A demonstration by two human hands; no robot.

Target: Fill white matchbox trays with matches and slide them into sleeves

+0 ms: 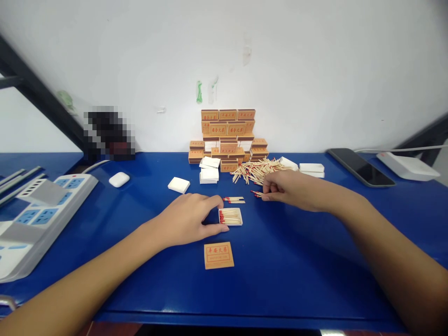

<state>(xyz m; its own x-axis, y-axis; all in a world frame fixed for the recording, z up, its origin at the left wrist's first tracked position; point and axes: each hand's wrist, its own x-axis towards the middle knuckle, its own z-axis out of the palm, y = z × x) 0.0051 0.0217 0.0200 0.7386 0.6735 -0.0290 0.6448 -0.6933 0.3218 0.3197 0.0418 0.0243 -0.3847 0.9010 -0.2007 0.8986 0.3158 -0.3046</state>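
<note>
With thumb and finger on either side, my left hand [191, 217] grips a small white matchbox tray [241, 217] lying on the blue table. Red-headed matches [229, 216] lie inside it, heads to the left. A few loose matches [235, 200] rest just beyond the tray. To the right, my right hand [285, 189] pinches a small bunch of matches [257, 194], heads pointing left; its other fingers are curled. Right behind it spreads a big heap of matches [257, 171]. Nearer the front lies an orange matchbox sleeve [219, 255] with red print.
Stacked matchboxes [228, 128] stand against the wall. White trays [209, 175] sit before them, more [311, 169] right of the heap, another [178, 185] to the left. A white case [119, 179] and power strip [49, 210] are left; a phone [360, 166] and white box [408, 166] right.
</note>
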